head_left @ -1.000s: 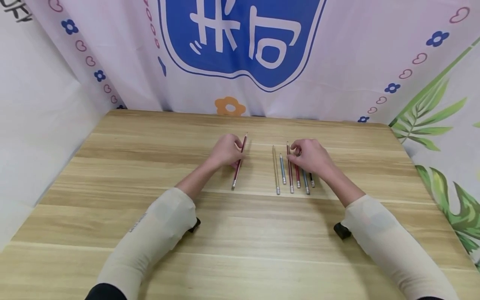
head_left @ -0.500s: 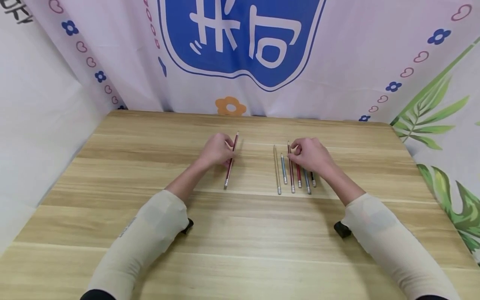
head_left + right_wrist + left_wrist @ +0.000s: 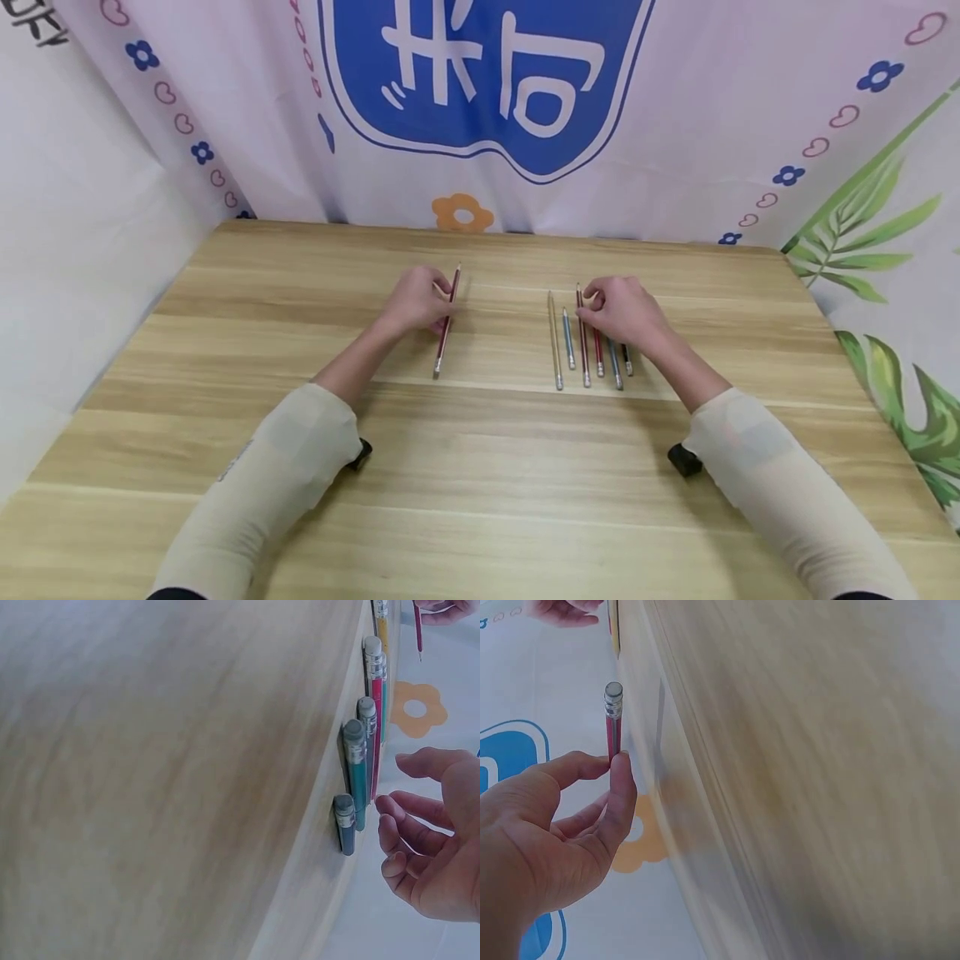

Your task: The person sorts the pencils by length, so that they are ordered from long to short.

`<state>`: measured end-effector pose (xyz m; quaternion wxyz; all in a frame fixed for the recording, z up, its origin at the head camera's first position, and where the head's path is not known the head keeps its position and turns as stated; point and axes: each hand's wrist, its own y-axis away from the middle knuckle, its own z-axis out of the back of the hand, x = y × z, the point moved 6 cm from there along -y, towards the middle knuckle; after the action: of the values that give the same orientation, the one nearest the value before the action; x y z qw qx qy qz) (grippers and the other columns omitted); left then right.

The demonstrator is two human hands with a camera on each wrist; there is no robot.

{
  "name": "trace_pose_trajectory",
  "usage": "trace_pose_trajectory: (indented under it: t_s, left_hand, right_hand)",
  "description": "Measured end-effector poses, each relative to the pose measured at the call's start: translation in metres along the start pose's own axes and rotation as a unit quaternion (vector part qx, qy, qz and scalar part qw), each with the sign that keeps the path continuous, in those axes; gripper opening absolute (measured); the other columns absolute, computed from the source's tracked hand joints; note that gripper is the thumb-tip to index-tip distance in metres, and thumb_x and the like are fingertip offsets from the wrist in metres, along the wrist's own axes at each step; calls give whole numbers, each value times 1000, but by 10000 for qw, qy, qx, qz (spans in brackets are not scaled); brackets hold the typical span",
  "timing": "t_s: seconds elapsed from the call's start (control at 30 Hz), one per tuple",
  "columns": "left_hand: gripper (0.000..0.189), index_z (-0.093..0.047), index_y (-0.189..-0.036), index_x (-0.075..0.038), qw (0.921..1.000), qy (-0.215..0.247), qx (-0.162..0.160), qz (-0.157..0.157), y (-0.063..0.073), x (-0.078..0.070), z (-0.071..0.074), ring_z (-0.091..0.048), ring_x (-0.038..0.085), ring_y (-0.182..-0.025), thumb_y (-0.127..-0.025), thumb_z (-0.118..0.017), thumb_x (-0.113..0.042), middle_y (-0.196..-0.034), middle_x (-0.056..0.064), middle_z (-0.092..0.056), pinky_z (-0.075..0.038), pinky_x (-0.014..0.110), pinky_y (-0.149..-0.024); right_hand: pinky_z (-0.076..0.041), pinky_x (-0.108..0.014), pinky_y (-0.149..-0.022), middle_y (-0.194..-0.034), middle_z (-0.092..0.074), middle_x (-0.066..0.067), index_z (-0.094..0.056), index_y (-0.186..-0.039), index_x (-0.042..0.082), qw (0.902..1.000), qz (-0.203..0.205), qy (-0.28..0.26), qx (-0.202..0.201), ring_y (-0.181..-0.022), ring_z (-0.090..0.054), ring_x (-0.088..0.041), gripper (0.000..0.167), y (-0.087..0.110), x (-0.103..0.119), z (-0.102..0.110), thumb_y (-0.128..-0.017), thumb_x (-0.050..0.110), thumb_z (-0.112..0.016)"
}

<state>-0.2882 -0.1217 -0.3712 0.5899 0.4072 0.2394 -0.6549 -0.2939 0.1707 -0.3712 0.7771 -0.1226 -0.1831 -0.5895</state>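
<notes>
Left hand (image 3: 417, 300) pinches the maroon eraser-tipped pencil (image 3: 442, 347), well left of the row of six pencils (image 3: 585, 358); right hand (image 3: 622, 310), loosely bent, holds nothing above the row, contact unclear; a slack pinch could drop the pencil; a stray nudge could roll the row.

Looks like a small draped booth; shows a wood-grain table (image 3: 495, 492) set against a printed cloth (image 3: 712, 108), between a white side covering (image 3: 67, 217) and a leaf-patterned panel (image 3: 885, 300).
</notes>
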Motion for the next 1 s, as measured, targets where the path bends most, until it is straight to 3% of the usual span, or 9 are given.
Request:
trace_pose_trajectory:
  t_s: [0.23,0.57,1.0]
  left_hand:
    - [30,-59,-115,19,9999,102,-105,-25,2,8,10,-63,12,-50,-90,-71,8,-79,23,-70,-63,28,-54]
    - [31,-58,-117,20,9999,12,-139,92,9,21,25,-65,12,-53,-91,-68,8,-90,30,-72,-64,30,-57]
    - [30,-58,-115,20,9996,76,-225,152,15,33,40,-66,12,-54,-90,-68,8,-92,32,-72,-65,31,-57]
  right_hand:
    - [-59,-48,-83,-101,-75,-17,-71,-119,-4,10000,40,-19,36,-94,-71,-30,36,-3,1,-1,-94,22,-73]
    - [-59,-46,-83,-104,-74,-19,-71,-120,-4,9999,-98,-93,83,-94,-70,-30,35,-7,2,-3,-95,20,-73]
    - [-59,-48,-85,-105,-75,-18,-72,-115,-2,9995,-295,-74,81,-96,-71,-31,29,-18,0,-6,-95,19,-70]
